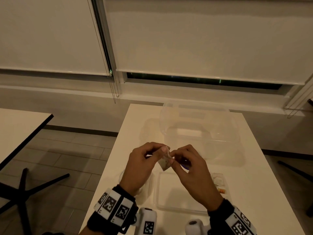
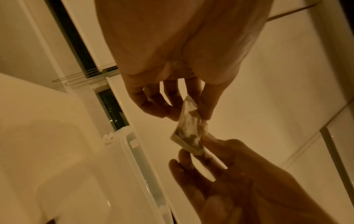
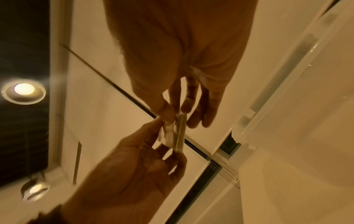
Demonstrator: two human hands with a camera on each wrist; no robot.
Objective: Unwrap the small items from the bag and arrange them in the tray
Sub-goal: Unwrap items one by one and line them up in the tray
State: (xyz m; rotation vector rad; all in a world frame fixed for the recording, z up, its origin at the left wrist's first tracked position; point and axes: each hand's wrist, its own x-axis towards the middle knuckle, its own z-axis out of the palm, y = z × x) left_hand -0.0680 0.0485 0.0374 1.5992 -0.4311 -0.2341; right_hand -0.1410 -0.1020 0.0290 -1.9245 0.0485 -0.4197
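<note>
Head view: left hand (image 1: 144,164) & right hand (image 1: 191,168) both pinch a small wrapped item (image 1: 166,161), held above the bench (image 1: 254,192), over the clear tray (image 1: 162,203). Tray looks empty, so arranging prob. not started.

Left wrist: wrapper (image 2: 188,128) crumpled, partly pulled open btw the fingertips.

Right wrist: item edge-on; both hands clamped on it. The bag isn't identifiable.

Both hands are raised close together, the left hand (image 1: 144,162) and right hand (image 1: 193,168) each pinching with curled fingertips.
</note>
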